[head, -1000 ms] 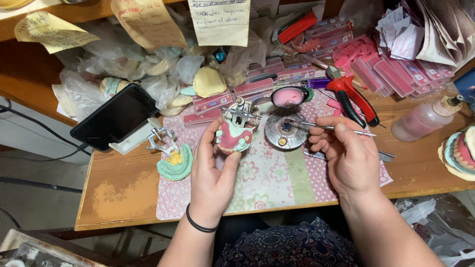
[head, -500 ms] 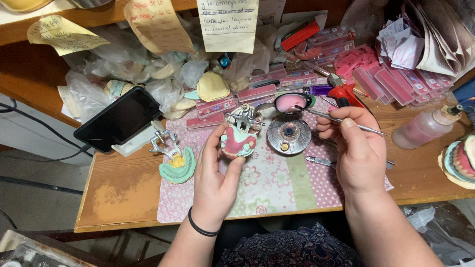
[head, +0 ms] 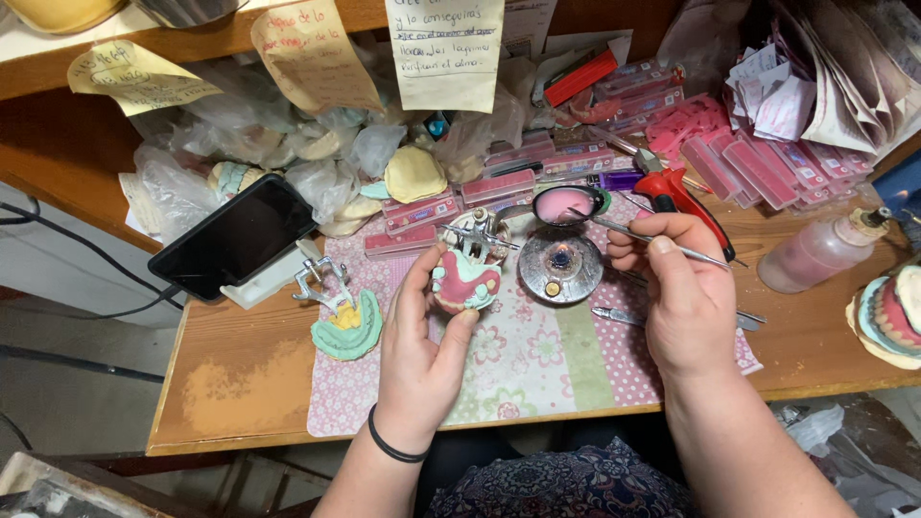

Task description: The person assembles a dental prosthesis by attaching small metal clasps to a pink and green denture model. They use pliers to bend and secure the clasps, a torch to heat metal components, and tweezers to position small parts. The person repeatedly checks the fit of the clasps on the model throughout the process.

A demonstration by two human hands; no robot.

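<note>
We see the left hand raised over the patterned mat, its grip closed around a dental model: pink wax gums with a row of teeth, set on pale green plaster in a small metal articulator. The thumb lies along the model's left side and the fingers wrap the right and underside, so the teeth face up toward us. A black band sits on that wrist.

The right hand is just to the right, its grip pinched shut on a thin metal tool. The tool runs up and to the left, and its tip reaches the rim of a small round dish of pink wax. Below that dish, between the two hands, stands a round metal burner with a small bluish flame at its middle.

On the mat's left edge lies a second green model in its own metal frame, untouched. A dark phone leans on a white stand beside it. Red-handled pliers lie behind the right hand, a plastic bottle of pinkish liquid lies on the desk to the right, and another tool rests on the mat below the burner.
</note>
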